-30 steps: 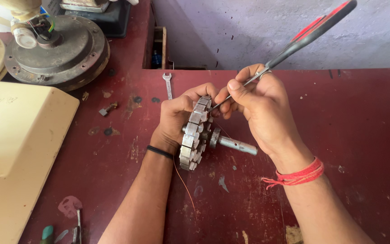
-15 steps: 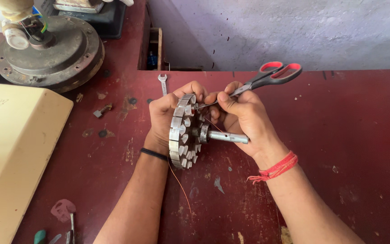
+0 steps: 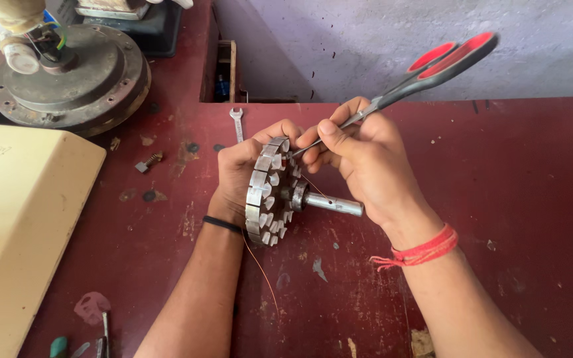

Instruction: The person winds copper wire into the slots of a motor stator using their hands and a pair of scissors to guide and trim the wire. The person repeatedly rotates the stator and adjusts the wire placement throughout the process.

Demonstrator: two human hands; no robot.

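Left hand (image 3: 243, 174) grip closed around toothed metal stator (image 3: 268, 191), held on edge above table (image 3: 518, 199). Right hand (image 3: 359, 159) grip closed on red-handled scissors (image 3: 426, 69), tips at stator's upper teeth.

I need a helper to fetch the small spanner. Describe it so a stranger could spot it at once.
Start at the dark red worktable and go to its far edge, beside the gap before the grey wall. The small silver open-ended spanner lies flat there, just beyond the left hand gripping the toothed metal stator disc. It is the only slim, bright, fork-ended tool lying there.
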